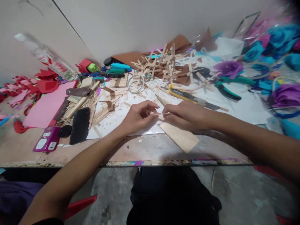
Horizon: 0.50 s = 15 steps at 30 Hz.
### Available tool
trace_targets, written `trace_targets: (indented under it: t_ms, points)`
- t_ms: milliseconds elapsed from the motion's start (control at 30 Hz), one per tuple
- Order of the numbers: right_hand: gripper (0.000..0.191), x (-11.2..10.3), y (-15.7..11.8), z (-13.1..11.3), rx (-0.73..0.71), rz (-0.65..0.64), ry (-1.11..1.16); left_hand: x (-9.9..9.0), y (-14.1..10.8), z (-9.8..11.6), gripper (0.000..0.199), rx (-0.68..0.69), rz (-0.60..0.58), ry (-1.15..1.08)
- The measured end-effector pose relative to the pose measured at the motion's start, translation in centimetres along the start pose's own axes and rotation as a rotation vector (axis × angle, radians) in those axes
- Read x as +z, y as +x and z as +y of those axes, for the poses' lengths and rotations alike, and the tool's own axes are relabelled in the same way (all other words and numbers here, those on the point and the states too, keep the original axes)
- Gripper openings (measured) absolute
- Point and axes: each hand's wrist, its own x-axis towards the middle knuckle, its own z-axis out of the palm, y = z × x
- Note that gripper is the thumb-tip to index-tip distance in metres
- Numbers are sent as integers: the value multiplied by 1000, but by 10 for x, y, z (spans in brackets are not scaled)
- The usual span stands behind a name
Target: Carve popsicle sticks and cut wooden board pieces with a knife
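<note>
Above the white paper (122, 117), near the table's front edge, my left hand (142, 116) and my right hand (181, 115) almost meet. Each pinches an end of a thin, pale stick (160, 114) between thumb and fingers. Its exact shape is too small to tell. Under my right hand a flat wooden board (181, 137) lies at a slant. A yellow and black cutter (192, 97) rests just behind that hand, and loose wooden sticks (106, 112) are spread out left of my left hand.
Joined sticks (159, 65) are heaped at the back. Green-handled pliers (227, 89) and paper flowers (287, 95) lie right. A black phone (79, 125), a purple box (47, 139), pink sheets (50, 106) and a plastic bottle (48, 59) stand or lie left.
</note>
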Motion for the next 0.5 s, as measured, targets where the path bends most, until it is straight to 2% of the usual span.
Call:
trace_targets:
  t_ms: [200, 333, 500]
  points:
    - [31, 0, -2, 2, -57, 20, 24, 0, 1, -1, 24, 6, -14, 80]
    - [24, -4, -1, -1, -85, -5, 66, 0, 1, 1, 24, 18, -16, 115]
    - [23, -6, -3, -5, -18, -26, 156, -1, 1, 2, 19, 34, -28, 126]
